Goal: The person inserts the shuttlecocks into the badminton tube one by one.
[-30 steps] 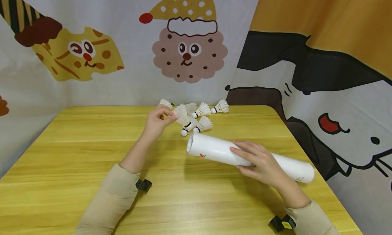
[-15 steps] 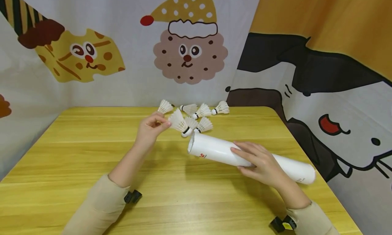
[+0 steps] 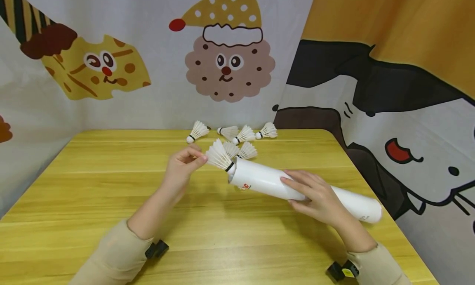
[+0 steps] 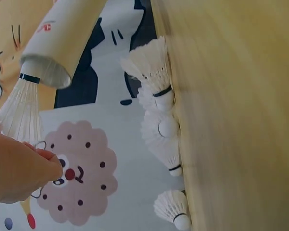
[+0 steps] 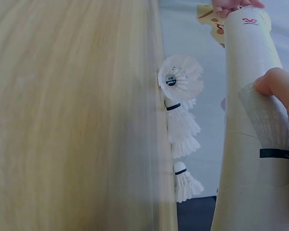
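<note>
My left hand [image 3: 182, 165] pinches a white feather shuttlecock [image 3: 218, 154] by the edge of its skirt. Its cork points right and down, at the open mouth of a long white tube [image 3: 261, 178]. In the left wrist view the cork end of the shuttlecock [image 4: 22, 108] sits just within the rim. My right hand [image 3: 315, 197] holds the tube round its middle, the mouth tilted up to the left. On the tube's side in the right wrist view a shuttlecock shape [image 5: 269, 125] shows; whether it is printed or inside, I cannot tell.
Several shuttlecocks lie near the table's back edge, among them a lone one at the left [image 3: 198, 130] and one at the right [image 3: 267, 130]. Another [image 3: 247, 150] lies just behind the tube mouth. A patterned curtain [image 3: 148, 111] hangs behind the wooden table [image 3: 92, 186].
My left hand has come back toward me and slightly left, bringing the shuttlecock from over the pile to the tube's mouth, cork first. The right hand and tube stay nearly still.
</note>
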